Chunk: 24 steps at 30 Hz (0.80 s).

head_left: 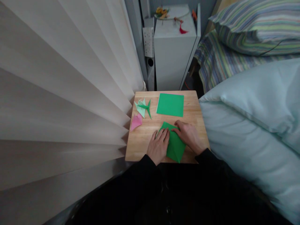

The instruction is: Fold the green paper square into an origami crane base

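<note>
Folded green paper (174,147): lies flat on the wooden counter (140,147), near edge, directly under and between both hands.

Head view. Left hand (158,146) rests palm down, fingers together and extended, pressing the paper's left part. Right hand (190,137) rests flat too, fingertips meeting the left ones at the paper's upper point. Neither grip is closed around anything; both lie open and flattened on the sheet. The paper shows a diamond-like outline with a centre crease running from the fingertips toward the lower tip, which sits at the counter's near edge.

Handling judgement: thin, very light sheet, limp until creased, stiffer along folds. Likely slides readily on smooth wood, so downward pressure is what keeps it in place. Tears or wrinkles easily if pinched hard. Best hold: pinch at a free corner or flap edge with fingertips while the other palm pins the body.

Beyond the fingertips: a flat green square sheet (170,104), untouched. Beyond and left of the left hand: a light green folded figure (142,107) and a pink folded piece (136,122), both well apart from the hands.
</note>
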Tool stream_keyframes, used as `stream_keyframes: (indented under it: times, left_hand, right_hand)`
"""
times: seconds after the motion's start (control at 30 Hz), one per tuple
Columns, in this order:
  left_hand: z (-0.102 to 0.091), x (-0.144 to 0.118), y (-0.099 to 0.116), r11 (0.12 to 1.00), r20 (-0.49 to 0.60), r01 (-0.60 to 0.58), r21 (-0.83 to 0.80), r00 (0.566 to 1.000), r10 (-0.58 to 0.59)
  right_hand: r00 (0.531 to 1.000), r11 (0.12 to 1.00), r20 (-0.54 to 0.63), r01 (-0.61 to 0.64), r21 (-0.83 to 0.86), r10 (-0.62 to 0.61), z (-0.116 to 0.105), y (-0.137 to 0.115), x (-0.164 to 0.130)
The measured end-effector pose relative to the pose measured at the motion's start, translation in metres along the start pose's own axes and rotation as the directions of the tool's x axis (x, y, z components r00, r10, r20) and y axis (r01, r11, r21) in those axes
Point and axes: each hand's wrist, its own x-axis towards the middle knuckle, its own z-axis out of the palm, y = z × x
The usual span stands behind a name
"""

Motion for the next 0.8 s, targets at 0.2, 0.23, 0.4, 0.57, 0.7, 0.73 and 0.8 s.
stream_keyframes:
  times: [0.2,0.23,0.4,0.57,0.7,0.73,0.8]
  left_hand:
    - [0.006,0.003,-0.001,0.987,-0.013,0.156,-0.04,0.988,-0.157]
    - [0.005,0.004,-0.003,0.986,-0.01,0.16,-0.045,0.987,-0.16]
    - [-0.003,0.005,-0.014,0.976,0.028,0.214,-0.03,0.977,-0.213]
    - [-0.004,0.006,-0.025,0.977,0.072,0.21,-0.043,0.976,-0.206]
    - [-0.002,0.009,-0.03,0.978,0.06,0.19,-0.084,0.981,-0.185]
    - [-0.002,0.009,-0.031,0.977,0.049,0.185,-0.102,0.982,-0.181]
    - [-0.001,0.009,-0.031,0.974,0.023,0.172,-0.146,0.985,-0.171]
  right_hand:
    - [0.965,0.961,-0.144,-0.186,0.204,0.218,0.006,0.002,-0.013]
    - [0.961,0.956,-0.18,-0.163,0.245,0.21,0.008,0.002,-0.015]
    - [0.95,0.948,-0.303,0.022,0.319,0.08,0.021,-0.001,-0.025]
    - [0.945,0.92,-0.28,0.254,0.298,-0.17,0.034,-0.014,-0.035]
    - [0.922,0.906,-0.228,0.361,0.222,-0.312,0.044,-0.018,-0.043]
    - [0.917,0.909,-0.223,0.373,0.187,-0.33,0.046,-0.018,-0.045]
    - [0.906,0.915,-0.228,0.387,0.112,-0.355,0.049,-0.017,-0.046]
